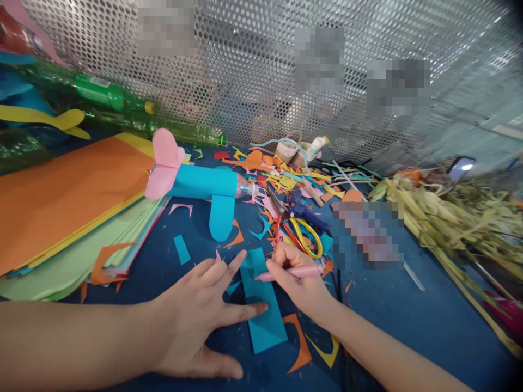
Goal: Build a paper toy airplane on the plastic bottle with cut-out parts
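Note:
A blue paper strip (267,326) lies on the dark blue table in front of me. My left hand (200,307) is spread open, its fingertips resting on the strip's left side. In my right hand (300,280) is a pink marker (304,270), gripped with its tip at the strip's upper part. Just beyond sits a plane-like model (202,182), a plastic bottle wrapped in blue paper with pink paper fins at one end and a blue wing. Scissors (300,234) with red and yellow handles lie past my right hand, against a dark blue glue gun (308,212).
Coloured paper sheets (73,190) are stacked at left, with green plastic bottles (134,117) behind. Paper scraps (281,177) and two small cups (286,151) lie at the back. Dried husks (433,218) cover the right side. A perforated metal screen (245,71) closes the far edge.

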The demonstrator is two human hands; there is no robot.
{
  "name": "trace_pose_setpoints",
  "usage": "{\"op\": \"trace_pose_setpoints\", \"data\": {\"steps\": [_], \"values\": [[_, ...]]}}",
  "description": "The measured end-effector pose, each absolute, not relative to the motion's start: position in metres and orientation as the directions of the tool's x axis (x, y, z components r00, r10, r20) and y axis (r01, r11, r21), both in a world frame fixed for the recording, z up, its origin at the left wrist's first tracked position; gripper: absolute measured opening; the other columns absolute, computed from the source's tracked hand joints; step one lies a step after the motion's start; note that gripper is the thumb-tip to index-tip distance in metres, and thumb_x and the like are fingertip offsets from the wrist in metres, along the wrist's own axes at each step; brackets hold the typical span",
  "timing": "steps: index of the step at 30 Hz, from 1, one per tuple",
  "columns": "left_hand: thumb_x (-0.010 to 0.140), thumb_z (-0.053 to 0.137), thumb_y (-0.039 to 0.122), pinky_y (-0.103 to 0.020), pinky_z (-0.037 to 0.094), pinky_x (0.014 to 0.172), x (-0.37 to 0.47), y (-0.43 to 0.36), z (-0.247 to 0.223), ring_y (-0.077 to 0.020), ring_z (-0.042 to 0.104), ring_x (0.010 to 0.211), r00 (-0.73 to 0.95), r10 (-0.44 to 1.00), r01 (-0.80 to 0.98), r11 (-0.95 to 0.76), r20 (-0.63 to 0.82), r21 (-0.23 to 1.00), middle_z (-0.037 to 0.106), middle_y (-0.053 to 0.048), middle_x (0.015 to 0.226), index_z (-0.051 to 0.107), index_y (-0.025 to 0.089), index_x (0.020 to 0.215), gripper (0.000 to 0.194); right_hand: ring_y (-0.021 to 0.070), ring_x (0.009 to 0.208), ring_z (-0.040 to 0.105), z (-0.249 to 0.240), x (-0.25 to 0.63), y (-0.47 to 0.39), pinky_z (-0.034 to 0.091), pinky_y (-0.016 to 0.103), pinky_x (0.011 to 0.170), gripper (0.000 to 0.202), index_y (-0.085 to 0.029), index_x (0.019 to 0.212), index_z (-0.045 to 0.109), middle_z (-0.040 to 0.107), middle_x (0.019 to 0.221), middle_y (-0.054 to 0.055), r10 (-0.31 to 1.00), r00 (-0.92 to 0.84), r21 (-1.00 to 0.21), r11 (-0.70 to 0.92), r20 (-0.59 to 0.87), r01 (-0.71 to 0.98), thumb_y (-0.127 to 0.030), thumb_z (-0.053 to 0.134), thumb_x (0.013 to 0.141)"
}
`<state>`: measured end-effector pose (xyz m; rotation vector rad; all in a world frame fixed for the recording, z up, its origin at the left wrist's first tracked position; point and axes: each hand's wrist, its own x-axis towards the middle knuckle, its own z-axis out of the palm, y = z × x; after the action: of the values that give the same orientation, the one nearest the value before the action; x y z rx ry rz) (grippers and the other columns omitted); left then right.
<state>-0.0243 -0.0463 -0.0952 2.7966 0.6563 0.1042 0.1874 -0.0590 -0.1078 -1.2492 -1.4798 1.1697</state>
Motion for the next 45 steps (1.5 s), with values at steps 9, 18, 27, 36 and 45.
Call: {"op": "trace_pose_setpoints", "data": {"steps": [9, 18, 27, 36, 45], "values": [[0.069, 0.049, 0.072, -0.056, 0.036, 0.086, -0.0246, -0.047, -0.0953, -0.0364, 0.047, 0.107, 0.889, 0.458, 0.437, -0.856, 0.01, 0.276, 0.012, -0.012, 0.151, 0.035, 0.049, 0.132, 0.069, 0.008, 0.05, 0.031, -0.1118, 0.1889, -0.0577, 0.06, 0.031, 0.063, 0.03, -0.021, 0.061, 0.035, 0.029, 0.06, -0.006, 0.987, -0.157, -0.986, 0.04, 0.014, 0.162, -0.028, 0.052, 0.085], [0.066, 0.052, 0.073, -0.055, 0.036, 0.087, -0.024, -0.0473, -0.0932, -0.0355, 0.047, 0.107, 0.884, 0.467, 0.449, -0.851, 0.001, 0.274, 0.014, -0.011, 0.15, 0.037, 0.048, 0.131, 0.071, 0.0079, 0.048, 0.034, -0.1073, 0.1856, -0.0547, 0.05, 0.023, 0.051, 0.03, -0.021, 0.06, 0.034, 0.032, 0.057, -0.007, 0.984, -0.131, -0.932, 0.156, 0.119, 0.326, -0.027, 0.05, 0.085], [0.067, 0.049, 0.074, -0.052, 0.036, 0.087, -0.0239, -0.0484, -0.0943, -0.0342, 0.048, 0.105, 0.876, 0.482, 0.462, -0.847, 0.014, 0.262, 0.018, -0.011, 0.15, 0.04, 0.046, 0.13, 0.07, 0.0087, 0.048, 0.036, -0.1092, 0.1861, -0.0556, 0.043, 0.023, 0.053, 0.027, -0.022, 0.067, 0.035, 0.034, 0.054, -0.008, 0.986, -0.135, -0.914, 0.144, 0.1, 0.379, -0.032, 0.05, 0.087], [0.068, 0.047, 0.075, -0.052, 0.035, 0.088, -0.0239, -0.0485, -0.0945, -0.0343, 0.049, 0.105, 0.871, 0.491, 0.469, -0.838, 0.012, 0.278, 0.021, -0.012, 0.149, 0.042, 0.046, 0.129, 0.068, 0.0083, 0.046, 0.034, -0.1117, 0.1861, -0.0567, 0.026, 0.022, 0.044, 0.025, -0.022, 0.071, 0.037, 0.033, 0.054, -0.009, 0.991, -0.121, -0.894, 0.108, 0.061, 0.434, -0.034, 0.053, 0.087], [0.065, 0.05, 0.075, -0.054, 0.036, 0.086, -0.0236, -0.0487, -0.0964, -0.0355, 0.048, 0.106, 0.865, 0.502, 0.481, -0.831, 0.003, 0.28, 0.02, -0.01, 0.15, 0.036, 0.052, 0.129, 0.068, 0.0089, 0.046, 0.033, -0.1144, 0.1849, -0.0574, 0.027, 0.023, 0.044, 0.024, -0.023, 0.072, 0.037, 0.033, 0.056, -0.008, 0.994, -0.087, -0.879, 0.102, 0.069, 0.465, -0.033, 0.053, 0.087]]}}
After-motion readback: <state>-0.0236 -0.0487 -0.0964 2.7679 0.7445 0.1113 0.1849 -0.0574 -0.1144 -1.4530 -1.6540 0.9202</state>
